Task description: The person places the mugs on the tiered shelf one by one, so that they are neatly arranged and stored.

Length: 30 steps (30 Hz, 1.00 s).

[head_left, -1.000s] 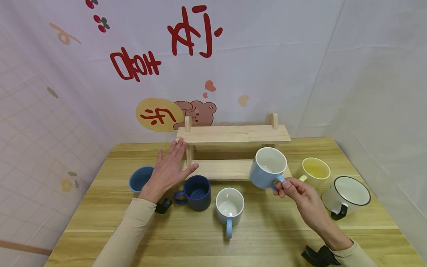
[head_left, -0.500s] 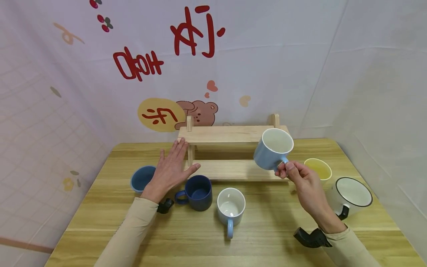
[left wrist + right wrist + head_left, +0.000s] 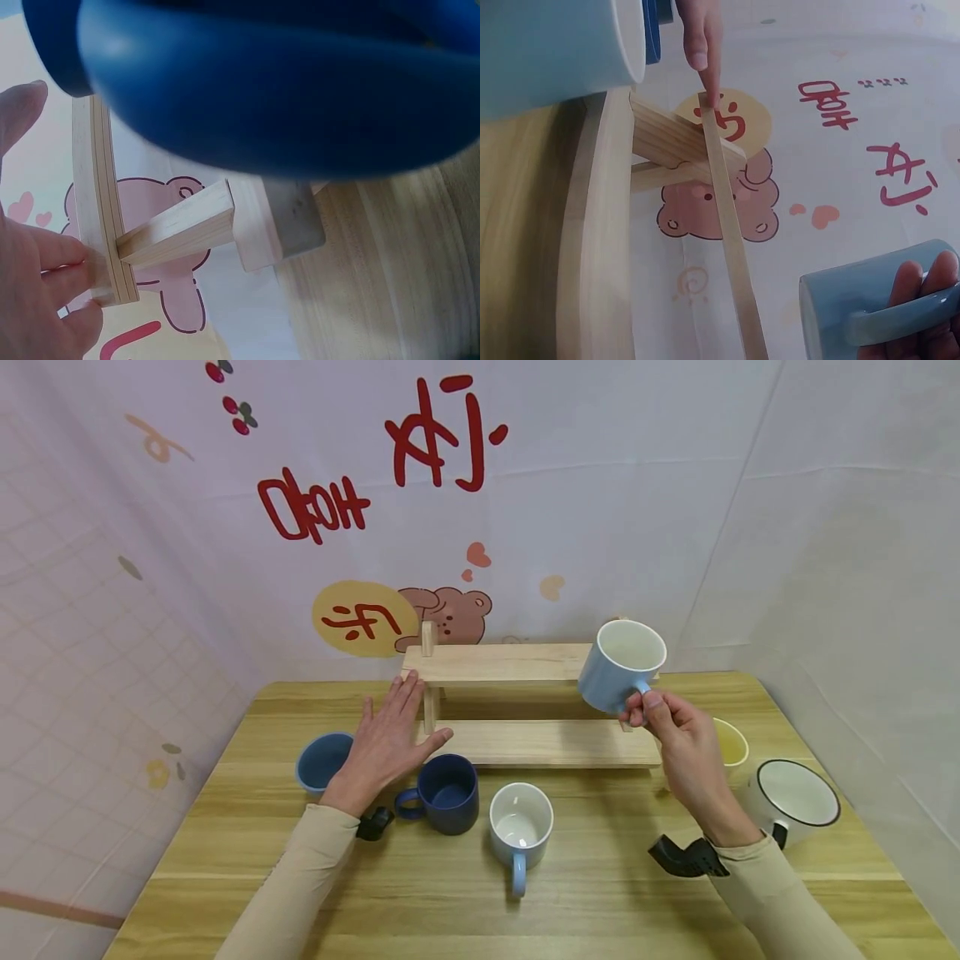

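My right hand (image 3: 686,752) pinches the handle of a light blue mug (image 3: 609,681) with a white inside. The mug is raised in front of the right end of the upper board of a two-tier wooden shelf (image 3: 502,662). In the right wrist view, fingers curl through the mug's handle (image 3: 900,319). My left hand (image 3: 378,756) reaches to the shelf's left end, fingertips on the upper board's edge, as the left wrist view also shows. A dark blue mug (image 3: 450,797) stands just right of that hand, and a second light blue mug (image 3: 520,827) stands front centre.
Partly behind my left wrist is a blue cup (image 3: 322,764). On the right stand a yellow cup (image 3: 731,743), half hidden by my right hand, and a white mug (image 3: 795,802) with a dark rim. A printed cloth (image 3: 570,527) hangs behind the wooden table (image 3: 585,902).
My right hand has lifted the light blue mug from in front of the lower board up to the upper board's level, slightly rightward. The left hand keeps its place on the shelf.
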Motion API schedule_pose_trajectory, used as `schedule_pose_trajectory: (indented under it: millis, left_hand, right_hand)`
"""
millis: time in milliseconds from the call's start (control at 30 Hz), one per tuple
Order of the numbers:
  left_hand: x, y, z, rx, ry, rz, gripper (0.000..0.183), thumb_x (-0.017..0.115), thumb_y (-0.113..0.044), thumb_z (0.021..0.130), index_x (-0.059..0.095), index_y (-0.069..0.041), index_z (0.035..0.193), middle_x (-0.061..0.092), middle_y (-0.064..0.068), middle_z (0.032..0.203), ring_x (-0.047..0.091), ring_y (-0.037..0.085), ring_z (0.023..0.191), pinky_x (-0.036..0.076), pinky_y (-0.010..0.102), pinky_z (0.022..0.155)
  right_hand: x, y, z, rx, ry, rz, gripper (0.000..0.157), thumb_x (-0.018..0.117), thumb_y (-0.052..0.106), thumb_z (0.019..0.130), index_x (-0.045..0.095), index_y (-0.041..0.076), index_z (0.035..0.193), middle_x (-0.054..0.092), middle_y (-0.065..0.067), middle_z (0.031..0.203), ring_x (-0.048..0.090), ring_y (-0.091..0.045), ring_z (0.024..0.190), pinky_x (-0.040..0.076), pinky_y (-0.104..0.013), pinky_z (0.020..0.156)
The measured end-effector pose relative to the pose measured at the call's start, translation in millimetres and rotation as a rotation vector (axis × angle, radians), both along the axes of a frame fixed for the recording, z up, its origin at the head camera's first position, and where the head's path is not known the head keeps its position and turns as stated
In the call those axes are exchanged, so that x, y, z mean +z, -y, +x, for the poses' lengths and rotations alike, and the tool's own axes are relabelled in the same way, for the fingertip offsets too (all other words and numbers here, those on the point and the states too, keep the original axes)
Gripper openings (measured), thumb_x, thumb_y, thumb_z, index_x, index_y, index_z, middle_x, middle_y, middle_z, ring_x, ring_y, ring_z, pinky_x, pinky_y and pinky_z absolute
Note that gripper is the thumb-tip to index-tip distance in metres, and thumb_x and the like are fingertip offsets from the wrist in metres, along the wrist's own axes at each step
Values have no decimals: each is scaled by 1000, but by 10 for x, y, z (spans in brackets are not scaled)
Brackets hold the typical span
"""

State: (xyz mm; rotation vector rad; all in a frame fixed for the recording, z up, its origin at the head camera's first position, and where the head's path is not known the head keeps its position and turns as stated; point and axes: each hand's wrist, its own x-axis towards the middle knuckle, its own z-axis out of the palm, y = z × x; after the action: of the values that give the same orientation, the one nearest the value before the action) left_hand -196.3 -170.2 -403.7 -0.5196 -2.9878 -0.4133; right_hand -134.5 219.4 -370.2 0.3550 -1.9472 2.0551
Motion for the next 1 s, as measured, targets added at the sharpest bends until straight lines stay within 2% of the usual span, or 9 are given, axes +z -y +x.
schedule_pose_trajectory:
  millis: [300, 533, 1000]
  left_hand:
    - [-16, -10, 7, 6, -9, 13, 99, 47, -73, 97, 19, -8, 166, 8, 7, 174, 5, 28, 160, 5, 68, 122]
    - [-24, -13, 15, 11, -10, 19, 99, 48, -72, 97, 19, -8, 166, 8, 7, 174, 4, 27, 160, 5, 67, 122]
    - [-39, -20, 6, 5, -26, 24, 99, 50, -72, 97, 20, -8, 166, 9, 7, 174, 8, 30, 160, 9, 68, 121]
  right_hand:
    - [19, 30, -175, -46, 23, -37, 35, 57, 19, 108, 64, -14, 106, 66, -3, 83, 71, -15, 89, 55, -24, 93]
    - [31, 22, -293, -81, 24, 4, 39, 58, 24, 108, 64, -14, 108, 66, -2, 84, 70, -15, 90, 54, -23, 94]
    - [0, 16, -516, -80, 40, -11, 40, 58, 25, 107, 64, -14, 108, 67, 1, 83, 69, -12, 88, 52, -21, 96]
